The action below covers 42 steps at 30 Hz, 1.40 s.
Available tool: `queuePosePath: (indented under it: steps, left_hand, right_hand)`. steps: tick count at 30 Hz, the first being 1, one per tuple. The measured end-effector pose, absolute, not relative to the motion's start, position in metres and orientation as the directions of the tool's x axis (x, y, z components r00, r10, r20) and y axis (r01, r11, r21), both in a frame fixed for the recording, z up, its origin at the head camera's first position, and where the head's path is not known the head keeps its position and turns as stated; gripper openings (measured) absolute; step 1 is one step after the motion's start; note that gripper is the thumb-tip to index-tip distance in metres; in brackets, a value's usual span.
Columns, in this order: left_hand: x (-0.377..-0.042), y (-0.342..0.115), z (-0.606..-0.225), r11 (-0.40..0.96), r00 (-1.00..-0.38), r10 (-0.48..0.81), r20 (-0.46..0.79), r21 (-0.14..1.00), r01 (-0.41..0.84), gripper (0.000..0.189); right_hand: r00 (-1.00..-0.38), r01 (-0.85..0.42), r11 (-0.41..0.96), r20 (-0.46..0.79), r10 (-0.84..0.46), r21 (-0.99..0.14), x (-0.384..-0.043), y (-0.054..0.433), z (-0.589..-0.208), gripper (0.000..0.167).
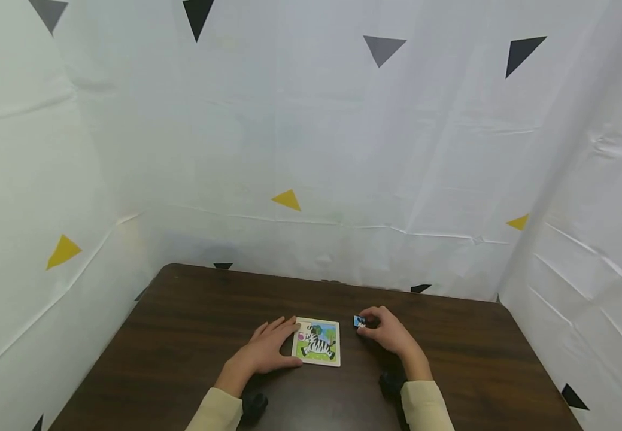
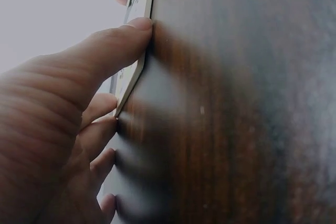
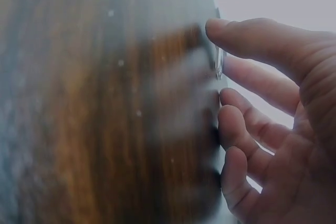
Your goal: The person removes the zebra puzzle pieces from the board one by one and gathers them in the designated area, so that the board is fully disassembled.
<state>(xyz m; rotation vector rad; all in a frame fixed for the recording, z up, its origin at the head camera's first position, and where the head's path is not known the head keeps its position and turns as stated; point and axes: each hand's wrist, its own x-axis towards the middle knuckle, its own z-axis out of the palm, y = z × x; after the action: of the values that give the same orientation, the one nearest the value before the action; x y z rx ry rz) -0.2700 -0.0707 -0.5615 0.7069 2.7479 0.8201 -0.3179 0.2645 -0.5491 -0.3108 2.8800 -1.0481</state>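
A square picture puzzle (image 1: pixel 316 344) with a light frame and a zebra on green grass lies on the dark table. My left hand (image 1: pixel 265 349) holds it by its left side, thumb at the near corner and index finger at the far one. In the left wrist view, the thumb (image 2: pixel 118 40) presses the puzzle's pale edge (image 2: pixel 131 80). To the right of the puzzle, my right hand (image 1: pixel 388 331) pinches a small blue, black and white puzzle piece (image 1: pixel 359 321) between thumb and index finger, low over the tabletop. The right wrist view shows that piece (image 3: pixel 219 62) edge-on.
The brown wood-grain table (image 1: pixel 197 323) extends around both hands. Behind it and at both sides hangs a white sheet (image 1: pixel 311 137) with grey, black and yellow triangles. Dark wrist devices (image 1: pixel 254 408) sit below the hands, beside the pale sleeves.
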Motion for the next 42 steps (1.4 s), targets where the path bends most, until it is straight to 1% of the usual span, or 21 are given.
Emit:
queuePosePath:
  steps: [9, 14, 16, 21, 22, 27, 33, 36, 42]
  left_hand:
    - [-0.271, -0.071, -0.565, 0.732, -0.866, 0.498, -0.041, 0.555, 0.394, 0.087]
    - [-0.271, -0.071, -0.564, 0.727, -0.864, 0.503, -0.033, 0.557, 0.402, 0.087]
    - [-0.27, -0.071, -0.564, 0.717, -0.86, 0.509, -0.033, 0.569, 0.402, 0.087]
    - [-0.268, -0.072, -0.561, 0.691, -0.856, 0.515, -0.046, 0.612, 0.383, 0.087]
    - [-0.267, -0.072, -0.561, 0.687, -0.856, 0.515, -0.044, 0.619, 0.381, 0.086]
    - [-0.27, -0.072, -0.566, 0.694, -0.861, 0.507, -0.041, 0.612, 0.379, 0.084]
    - [-0.269, -0.071, -0.563, 0.702, -0.861, 0.506, -0.048, 0.602, 0.379, 0.082]
    - [-0.267, -0.069, -0.561, 0.722, -0.862, 0.501, -0.074, 0.586, 0.369, 0.082]
    - [-0.267, -0.065, -0.564, 0.725, -0.863, 0.502, -0.066, 0.575, 0.378, 0.082]
  right_hand:
    - [-0.976, -0.169, 0.741, 0.006, -0.217, -0.65, -0.316, 0.265, -0.547, 0.039]
    - [-0.983, -0.142, 0.725, 0.009, -0.185, -0.674, -0.317, 0.268, -0.544, 0.037]
    - [-0.986, -0.141, 0.756, 0.022, -0.165, -0.639, -0.316, 0.268, -0.543, 0.034]
    - [-0.985, -0.174, 0.866, 0.066, -0.162, -0.469, -0.309, 0.258, -0.537, 0.035]
    - [-0.983, -0.183, 0.871, 0.066, -0.172, -0.456, -0.307, 0.253, -0.535, 0.035]
    - [-0.961, -0.254, 0.841, 0.027, -0.275, -0.478, -0.302, 0.226, -0.527, 0.034]
    - [-0.906, -0.346, 0.772, -0.023, -0.422, -0.534, -0.3, 0.195, -0.526, 0.03]
    - [-0.888, -0.363, 0.758, -0.046, -0.458, -0.542, -0.3, 0.183, -0.527, 0.031]
    - [-0.871, -0.369, 0.751, -0.079, -0.486, -0.547, -0.302, 0.167, -0.533, 0.027]
